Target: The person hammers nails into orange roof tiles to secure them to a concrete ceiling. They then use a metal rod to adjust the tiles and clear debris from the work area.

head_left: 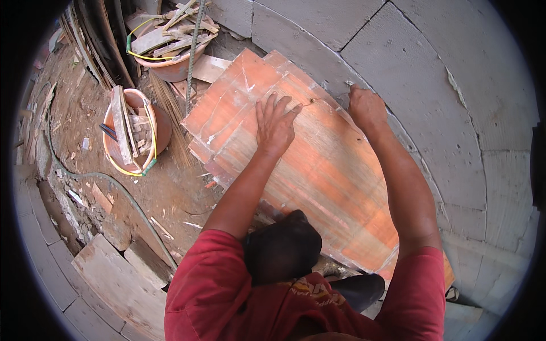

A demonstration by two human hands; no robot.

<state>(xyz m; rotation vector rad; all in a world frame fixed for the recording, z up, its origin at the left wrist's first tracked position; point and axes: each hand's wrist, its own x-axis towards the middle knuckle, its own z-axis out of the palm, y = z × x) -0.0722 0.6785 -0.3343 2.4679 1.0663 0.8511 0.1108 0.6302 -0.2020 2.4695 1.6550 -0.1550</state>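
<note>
A stack of orange-brown plywood sheets [324, 165], scuffed and stained with grey, lies at a slant before me. My left hand [276, 126] presses on its top sheet with the fingers spread, holding nothing. By the sheets' far right edge, close to the block wall, my right hand [367, 109] is closed like a fist. Something small and greyish shows at its fingers, but I cannot make out what it is. A thin dark strand [309, 103] lies on the top sheet between my hands.
A grey block wall [409, 85] rises along the right. At the left stand a bucket [165, 133] and a fuller bucket [173, 69], both holding wood scraps. A ribbed steel bar [196, 51] stands beside the sheets. A hose [116, 183] crosses the dirt floor near loose boards [116, 278].
</note>
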